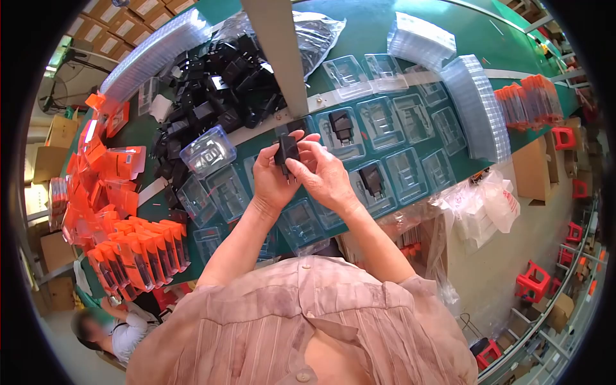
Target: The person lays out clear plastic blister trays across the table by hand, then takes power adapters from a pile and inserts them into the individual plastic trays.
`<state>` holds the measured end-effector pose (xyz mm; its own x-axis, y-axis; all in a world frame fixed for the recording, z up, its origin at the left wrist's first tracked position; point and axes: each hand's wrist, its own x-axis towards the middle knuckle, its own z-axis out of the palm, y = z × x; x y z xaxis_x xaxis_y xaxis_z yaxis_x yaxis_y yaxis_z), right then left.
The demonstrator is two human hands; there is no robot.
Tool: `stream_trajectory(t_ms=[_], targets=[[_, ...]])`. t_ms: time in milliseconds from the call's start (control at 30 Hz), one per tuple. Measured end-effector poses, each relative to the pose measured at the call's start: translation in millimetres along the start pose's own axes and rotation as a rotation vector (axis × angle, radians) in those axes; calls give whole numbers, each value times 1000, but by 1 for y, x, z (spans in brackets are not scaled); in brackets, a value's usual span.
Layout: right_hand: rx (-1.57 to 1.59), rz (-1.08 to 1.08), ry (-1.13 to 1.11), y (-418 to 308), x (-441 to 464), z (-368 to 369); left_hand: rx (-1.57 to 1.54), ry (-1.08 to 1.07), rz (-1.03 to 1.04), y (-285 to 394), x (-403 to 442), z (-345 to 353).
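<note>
Between my hands is a black plug-in charger (pixel 286 151), tilted, its two pins pointing down toward me. My left hand (pixel 268 186) wraps round its left side. From the other side, my right hand (pixel 326 181) grips it with thumb and fingers. Clear plastic blister trays (pixel 380 122) lie in rows on the green table around both hands. One more charger (pixel 341 127) sits in a tray just right of my hands, and another charger (pixel 371 178) lies in a tray nearer my right forearm. A big heap of loose black chargers (pixel 224 80) is beyond my left hand.
A grey metal post (pixel 276 51) rises from the table ahead. Orange cards (pixel 119 170) and orange-topped packs (pixel 138 253) cover the left side. Nested clear trays (pixel 475 106) stand at right, near more orange packs (pixel 529 102). Another person (pixel 122 330) sits at lower left.
</note>
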<state>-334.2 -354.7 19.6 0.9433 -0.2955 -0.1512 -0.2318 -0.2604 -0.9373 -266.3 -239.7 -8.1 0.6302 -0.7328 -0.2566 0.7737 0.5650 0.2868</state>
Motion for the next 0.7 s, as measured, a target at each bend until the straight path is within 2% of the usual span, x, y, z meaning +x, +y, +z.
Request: stream_trajectory(t_ms=[67, 167, 233, 300, 367, 400, 500, 633, 700], targets=[[-88, 75, 5, 0, -7, -9, 93, -7, -26, -11, 5, 5], [486, 79, -58, 11, -10, -30, 276, -8, -44, -21, 15, 12], [924, 247, -199, 33, -8, -54, 306, -51, -93, -19, 20, 25], [1191, 314, -282, 46, -12, -66, 418, -80, -135, -22, 26, 23], [1021, 384, -115, 46, -12, -69, 499, -32, -171, -27, 34, 24], [933, 417, -38, 45, -11, -70, 433, 81, -125, -35, 40, 24], [-318, -153, 452, 50, -15, -68, 494, 289, -43, -46, 46, 27], [-606, -322, 421, 48, -6, -65, 451, 235, -43, -61, 56, 28], [-601, -303, 455, 55, 2, -68, 506, 237, -37, -60, 61, 33]])
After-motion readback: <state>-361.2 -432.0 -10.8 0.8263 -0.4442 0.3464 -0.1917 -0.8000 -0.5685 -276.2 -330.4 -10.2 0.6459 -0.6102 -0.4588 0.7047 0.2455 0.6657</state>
